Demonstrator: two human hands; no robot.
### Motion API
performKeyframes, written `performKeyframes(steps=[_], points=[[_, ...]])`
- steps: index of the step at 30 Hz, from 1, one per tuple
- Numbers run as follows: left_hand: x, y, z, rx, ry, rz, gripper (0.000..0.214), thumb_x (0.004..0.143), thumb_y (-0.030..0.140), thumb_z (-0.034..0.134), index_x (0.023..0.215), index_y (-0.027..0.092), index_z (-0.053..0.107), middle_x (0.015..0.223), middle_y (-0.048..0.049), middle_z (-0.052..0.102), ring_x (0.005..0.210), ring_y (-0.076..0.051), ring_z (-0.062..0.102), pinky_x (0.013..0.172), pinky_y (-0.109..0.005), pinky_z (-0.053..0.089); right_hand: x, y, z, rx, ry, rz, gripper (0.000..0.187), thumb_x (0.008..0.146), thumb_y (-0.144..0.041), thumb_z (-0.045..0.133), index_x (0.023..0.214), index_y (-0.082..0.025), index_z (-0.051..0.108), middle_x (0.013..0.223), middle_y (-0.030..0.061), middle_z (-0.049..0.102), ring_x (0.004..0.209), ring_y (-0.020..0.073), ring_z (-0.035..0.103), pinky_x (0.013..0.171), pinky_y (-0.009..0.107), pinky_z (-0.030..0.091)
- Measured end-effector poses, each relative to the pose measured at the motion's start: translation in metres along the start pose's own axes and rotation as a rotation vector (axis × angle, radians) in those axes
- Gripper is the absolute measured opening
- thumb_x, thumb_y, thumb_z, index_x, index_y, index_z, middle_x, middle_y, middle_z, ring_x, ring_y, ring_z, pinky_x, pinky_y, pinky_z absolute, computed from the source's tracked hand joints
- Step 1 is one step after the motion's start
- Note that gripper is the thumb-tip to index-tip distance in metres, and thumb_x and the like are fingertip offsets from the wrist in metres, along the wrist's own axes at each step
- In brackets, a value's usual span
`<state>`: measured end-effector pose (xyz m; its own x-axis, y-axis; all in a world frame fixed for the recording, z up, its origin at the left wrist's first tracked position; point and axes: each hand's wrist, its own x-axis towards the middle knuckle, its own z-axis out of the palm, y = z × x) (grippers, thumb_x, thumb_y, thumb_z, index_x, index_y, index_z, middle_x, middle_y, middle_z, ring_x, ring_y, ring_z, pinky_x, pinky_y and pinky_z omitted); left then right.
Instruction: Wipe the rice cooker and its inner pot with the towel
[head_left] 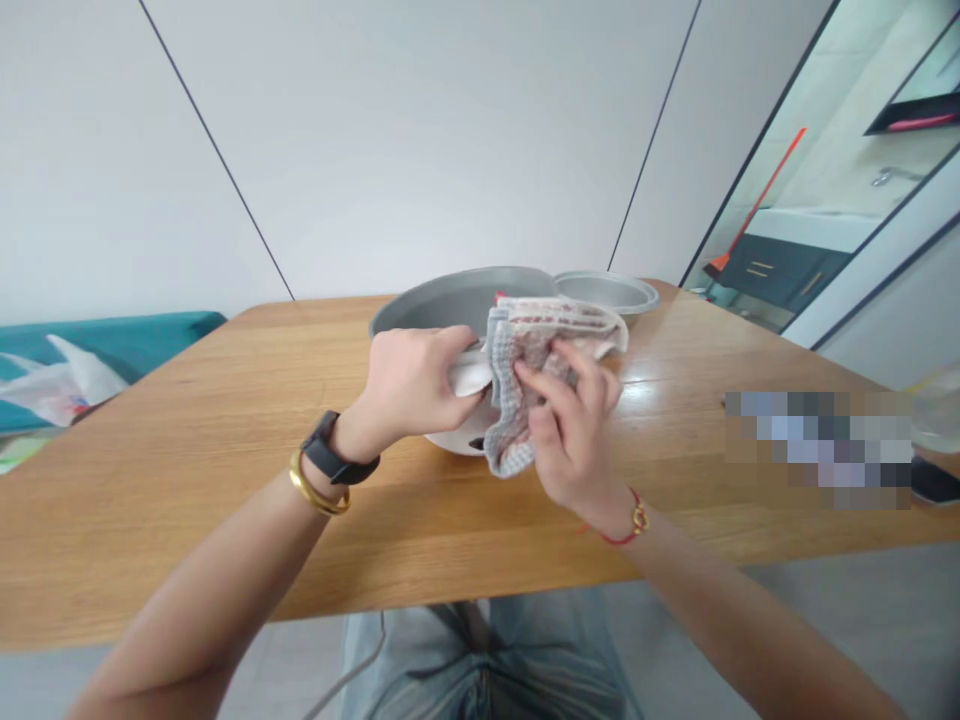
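Observation:
My left hand point(416, 385) is closed on the near rim of a white appliance point(463, 440) whose grey lid point(442, 300) stands tilted open behind it, over the middle of the wooden table point(225, 440). My right hand point(574, 425) grips a grey and pink checked cloth point(517, 365) and presses it against the rim beside the left hand. The cloth drapes over the edge and hides most of the white body. A black watch and a gold bangle sit on my left wrist, a red string bracelet on my right.
A grey metal pot point(609, 291) stands just behind the lid at the table's far side. A blurred patch point(817, 448) covers things at the right edge. A teal bench point(112, 340) with a plastic bag point(52, 385) lies at left. A doorway opens at right.

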<state>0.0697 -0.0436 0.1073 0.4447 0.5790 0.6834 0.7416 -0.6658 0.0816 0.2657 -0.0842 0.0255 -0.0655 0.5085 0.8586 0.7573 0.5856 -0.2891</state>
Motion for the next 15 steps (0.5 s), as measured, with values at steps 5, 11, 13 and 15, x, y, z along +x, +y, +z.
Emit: performKeyframes(steps=[5, 11, 13, 15], points=[[-0.008, -0.001, 0.0, -0.382, 0.355, -0.371, 0.031, 0.075, 0.046, 0.069, 0.067, 0.02, 0.053, 0.059, 0.0023, 0.048, 0.056, -0.012, 0.04, 0.052, -0.027, 0.028, 0.065, -0.024, 0.001, 0.005, -0.019, -0.029, 0.053, 0.098, -0.041, 0.049, 0.151, -0.036, 0.044, 0.156, 0.003, 0.045, 0.149, 0.0398, 0.024, 0.118, 0.069, 0.017], [-0.029, -0.003, 0.018, -0.718, 0.621, -0.591, 0.02, 0.074, 0.034, 0.066, 0.071, 0.02, 0.053, 0.064, 0.0037, 0.046, 0.058, -0.01, 0.038, 0.053, -0.023, 0.032, 0.024, -0.067, 0.02, -0.162, -0.12, -0.054, 0.058, 0.095, -0.035, 0.055, 0.151, -0.046, 0.043, 0.159, -0.002, 0.043, 0.153, 0.0441, 0.012, 0.114, 0.08, -0.001], [-0.035, 0.001, 0.025, -0.828, 0.712, -0.649, 0.023, 0.075, 0.035, 0.069, 0.071, 0.019, 0.053, 0.064, 0.0043, 0.045, 0.057, -0.009, 0.037, 0.052, -0.022, 0.032, 0.001, -0.07, 0.036, -0.222, -0.051, -0.024, 0.062, 0.096, -0.034, 0.056, 0.154, -0.047, 0.038, 0.16, -0.002, 0.04, 0.154, 0.0444, 0.003, 0.111, 0.083, -0.004], [-0.038, 0.007, 0.03, -0.956, 0.803, -0.694, 0.027, 0.075, 0.036, 0.073, 0.07, 0.018, 0.053, 0.064, 0.0049, 0.045, 0.056, -0.008, 0.037, 0.051, -0.021, 0.032, -0.019, -0.071, 0.055, -0.259, 0.082, 0.031, 0.068, 0.097, -0.032, 0.054, 0.159, -0.044, 0.028, 0.167, -0.0022, 0.025, 0.154, 0.0432, -0.013, 0.109, 0.084, -0.003]])
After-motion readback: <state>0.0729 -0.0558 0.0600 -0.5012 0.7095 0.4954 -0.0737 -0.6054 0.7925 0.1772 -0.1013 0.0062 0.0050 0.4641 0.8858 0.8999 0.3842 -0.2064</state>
